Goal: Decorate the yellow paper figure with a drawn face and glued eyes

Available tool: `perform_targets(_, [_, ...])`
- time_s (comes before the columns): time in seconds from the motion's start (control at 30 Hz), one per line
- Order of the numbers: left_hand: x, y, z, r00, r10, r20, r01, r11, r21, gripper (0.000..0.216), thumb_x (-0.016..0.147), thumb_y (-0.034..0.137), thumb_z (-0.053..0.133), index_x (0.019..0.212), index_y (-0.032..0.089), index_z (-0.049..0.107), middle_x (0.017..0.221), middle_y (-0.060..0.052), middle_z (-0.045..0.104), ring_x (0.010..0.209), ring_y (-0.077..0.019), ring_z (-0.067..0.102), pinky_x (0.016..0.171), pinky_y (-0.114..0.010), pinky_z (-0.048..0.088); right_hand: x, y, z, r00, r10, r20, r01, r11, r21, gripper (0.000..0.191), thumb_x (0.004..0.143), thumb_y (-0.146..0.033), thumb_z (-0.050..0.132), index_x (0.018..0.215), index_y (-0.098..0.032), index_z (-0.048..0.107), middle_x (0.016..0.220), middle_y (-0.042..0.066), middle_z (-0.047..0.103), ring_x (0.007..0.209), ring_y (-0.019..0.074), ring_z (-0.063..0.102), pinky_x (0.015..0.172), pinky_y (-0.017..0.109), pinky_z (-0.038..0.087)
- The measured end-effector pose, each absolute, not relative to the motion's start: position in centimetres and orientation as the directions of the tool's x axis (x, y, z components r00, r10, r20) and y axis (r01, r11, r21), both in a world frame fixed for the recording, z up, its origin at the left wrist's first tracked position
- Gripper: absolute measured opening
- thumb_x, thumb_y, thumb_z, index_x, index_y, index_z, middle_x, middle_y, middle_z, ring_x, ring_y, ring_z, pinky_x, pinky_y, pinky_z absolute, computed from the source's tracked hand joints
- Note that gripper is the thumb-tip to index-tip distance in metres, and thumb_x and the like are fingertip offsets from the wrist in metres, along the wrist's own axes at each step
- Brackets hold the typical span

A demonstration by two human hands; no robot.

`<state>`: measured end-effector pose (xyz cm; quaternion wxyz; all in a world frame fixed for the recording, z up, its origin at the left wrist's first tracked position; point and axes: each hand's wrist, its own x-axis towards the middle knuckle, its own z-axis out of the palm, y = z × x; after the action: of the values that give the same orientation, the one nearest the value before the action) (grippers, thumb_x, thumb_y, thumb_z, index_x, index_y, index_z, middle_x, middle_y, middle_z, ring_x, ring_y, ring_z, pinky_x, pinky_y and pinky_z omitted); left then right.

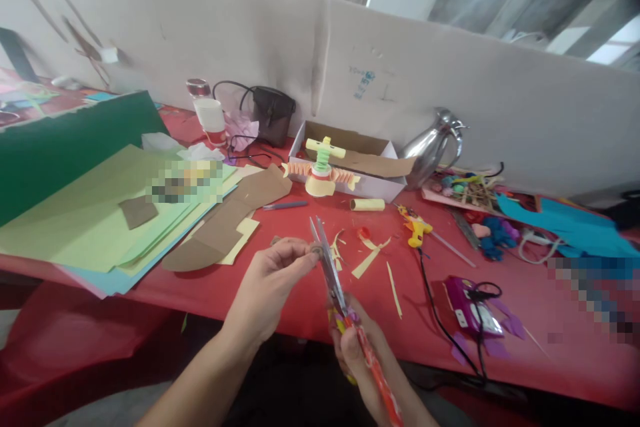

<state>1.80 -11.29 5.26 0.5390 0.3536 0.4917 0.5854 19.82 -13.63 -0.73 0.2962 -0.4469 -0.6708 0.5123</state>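
My left hand [273, 280] pinches a small brown piece [317, 251], perhaps cardboard, between thumb and fingertips. Much of that piece is hidden by the fingers. My right hand [357, 347] is wrapped around a pair of scissors [332, 275] with red handles; something yellow and purple also shows by these fingers. The blades point away from me, slightly apart at the tips, and lie right beside the brown piece. Beyond the hands stands a paper figure [320, 183] with folded orange arms and a green neck. A small yellow paper roll [367, 205] lies to its right.
Yellow paper scraps [367, 260] litter the red table [310, 313]. On the right lie a yellow glue gun [415, 230] and a purple box [470, 307] with a black cord. Coloured sheets [90, 213] and brown cardboard [220, 220] cover the left. A white box [370, 183] and metal jug [433, 143] stand behind.
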Motion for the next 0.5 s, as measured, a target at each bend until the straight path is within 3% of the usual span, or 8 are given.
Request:
perform_targets(0.17, [1.1,-11.0,5.6,-0.084,0.993,-0.088,-0.126,0.077,0.989,0.016,0.077,0.035,0.074,0.072,0.020,0.074,0.086,-0.003,0.065,0.087,-0.0160,0.058,0.085,-0.028,0.042,20.3,-13.5,-0.2,-0.406,0.910,-0.088,0.275,0.029,-0.961,0.075,0.080,-0.081,0.043,0.118,-0.019,0.060,0.071,0.003,0.053,0.063,0.0174,0.051,0.056,0.027,0.046])
perform_targets(0.5, [0.0,-10.5,5.2,-0.063,0.988,-0.140,-0.230,0.122,0.966,0.015,0.069,0.032,0.081,0.068,0.019,0.074,0.084,-0.003,0.068,0.083,-0.0155,0.063,0.084,-0.028,0.047,21.0,-14.0,1.1,-0.403,0.906,-0.129,0.313,0.004,-0.950,0.073,0.075,-0.084,0.048,0.117,-0.025,0.061,0.076,0.005,0.056,0.069,0.0205,0.056,0.055,0.029,0.048])
